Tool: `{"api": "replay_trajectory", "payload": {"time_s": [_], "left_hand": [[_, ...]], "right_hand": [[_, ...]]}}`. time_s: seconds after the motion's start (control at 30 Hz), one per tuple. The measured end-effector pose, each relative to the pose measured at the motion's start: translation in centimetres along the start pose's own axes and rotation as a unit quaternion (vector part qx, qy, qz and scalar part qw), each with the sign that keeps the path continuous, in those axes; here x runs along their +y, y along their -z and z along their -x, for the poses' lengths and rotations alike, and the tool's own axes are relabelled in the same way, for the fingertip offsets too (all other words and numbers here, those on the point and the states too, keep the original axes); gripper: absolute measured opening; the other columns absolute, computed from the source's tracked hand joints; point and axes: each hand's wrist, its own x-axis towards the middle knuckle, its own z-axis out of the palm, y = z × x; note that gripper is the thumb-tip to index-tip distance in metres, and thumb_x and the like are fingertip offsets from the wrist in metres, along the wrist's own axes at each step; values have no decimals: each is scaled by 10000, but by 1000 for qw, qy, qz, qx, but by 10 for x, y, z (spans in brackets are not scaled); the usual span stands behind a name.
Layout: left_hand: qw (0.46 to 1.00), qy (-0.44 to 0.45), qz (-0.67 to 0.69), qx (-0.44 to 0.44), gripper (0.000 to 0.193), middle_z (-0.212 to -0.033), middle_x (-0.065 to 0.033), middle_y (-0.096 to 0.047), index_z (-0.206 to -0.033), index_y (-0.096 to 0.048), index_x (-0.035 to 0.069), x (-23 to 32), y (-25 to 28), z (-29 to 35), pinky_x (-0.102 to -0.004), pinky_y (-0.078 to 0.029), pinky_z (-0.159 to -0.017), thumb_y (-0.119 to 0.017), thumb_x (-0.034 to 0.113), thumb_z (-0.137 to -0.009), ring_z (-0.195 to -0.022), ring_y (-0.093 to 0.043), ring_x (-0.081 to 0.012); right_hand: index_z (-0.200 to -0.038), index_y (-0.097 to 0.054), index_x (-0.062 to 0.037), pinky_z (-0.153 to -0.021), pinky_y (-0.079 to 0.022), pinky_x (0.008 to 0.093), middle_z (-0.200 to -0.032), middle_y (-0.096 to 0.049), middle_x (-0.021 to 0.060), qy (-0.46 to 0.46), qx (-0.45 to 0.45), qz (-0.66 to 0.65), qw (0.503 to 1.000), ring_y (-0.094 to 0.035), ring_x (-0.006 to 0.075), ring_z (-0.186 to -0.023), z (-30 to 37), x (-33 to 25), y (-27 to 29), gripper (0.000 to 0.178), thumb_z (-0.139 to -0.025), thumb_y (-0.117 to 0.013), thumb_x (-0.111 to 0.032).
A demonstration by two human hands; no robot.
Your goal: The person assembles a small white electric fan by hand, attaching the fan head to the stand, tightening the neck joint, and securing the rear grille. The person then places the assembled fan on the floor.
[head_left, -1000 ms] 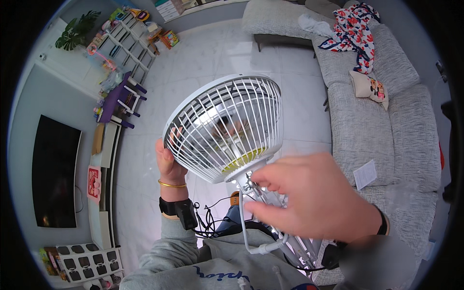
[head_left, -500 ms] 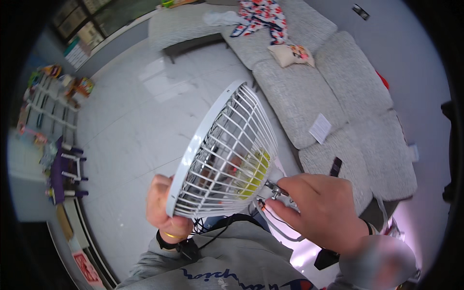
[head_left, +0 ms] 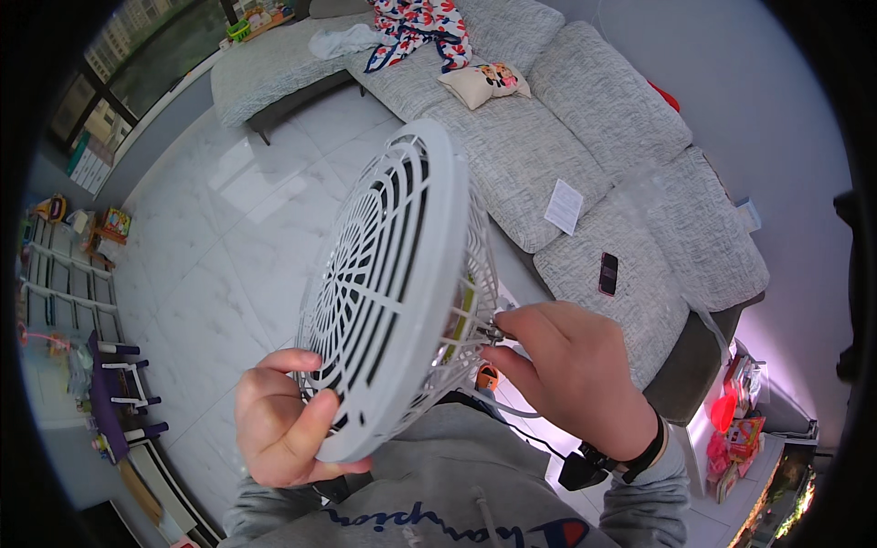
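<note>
1. Left hand (head_left: 285, 427) grasping white fan (head_left: 388, 288) by its lower rim, fingers curled on the front grille side.
2. Right hand (head_left: 575, 370) pinching small metal piece (head_left: 494, 331) at fan's back, thumb and forefinger.
3. Fan held up in the air between both hands, tilted, front turned left, before grey sweatshirt (head_left: 457, 475).
4. Grey sofa (head_left: 630, 100) beyond: phone (head_left: 608, 273) and paper sheet (head_left: 564, 206) toward front edge, cushion (head_left: 484, 86) farther along, patterned cloth (head_left: 420, 32) toward far corner.
5. Black band (head_left: 654, 447) on right wrist.
</note>
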Motion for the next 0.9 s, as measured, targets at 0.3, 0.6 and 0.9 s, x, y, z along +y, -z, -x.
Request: {"api": "replay_trajectory", "payload": {"time_s": [0.3, 0.6, 0.9], "left_hand": [[992, -100, -52, 54, 483, -562, -13, -383, -915, -588, -42, 1, -10, -32, -372, -480, -602, -713, 337, -642, -553, -365, -159], [977, -166, -136, -16, 439, -570, 1, -338, -868, -626, -43, 20, -3, -63, -374, -497, -617, -697, 312, -619, -550, -364, -133], [955, -242, -169, -32, 367, -526, 17, -287, -829, -644, -24, 28, 0, -75, -319, -508, -549, -681, 294, -651, -510, -322, -112]], "right_hand": [[-690, -475, -64, -422, -360, 310, -581, -454, 46, 5, -20, 26, 999, -501, 196, -524, -6, 9, 6, 191, -717, -610, -196], [-652, -521, -70, -430, -381, 310, -577, -465, 37, 18, 63, 4, 998, -522, 198, -544, -6, 22, 3, 177, -646, -663, -176], [-652, -549, -58, -444, -414, 334, -585, -520, 49, 3, 15, 3, 1000, -550, 231, -531, -4, 20, 4, 147, -690, -614, -184]]}}
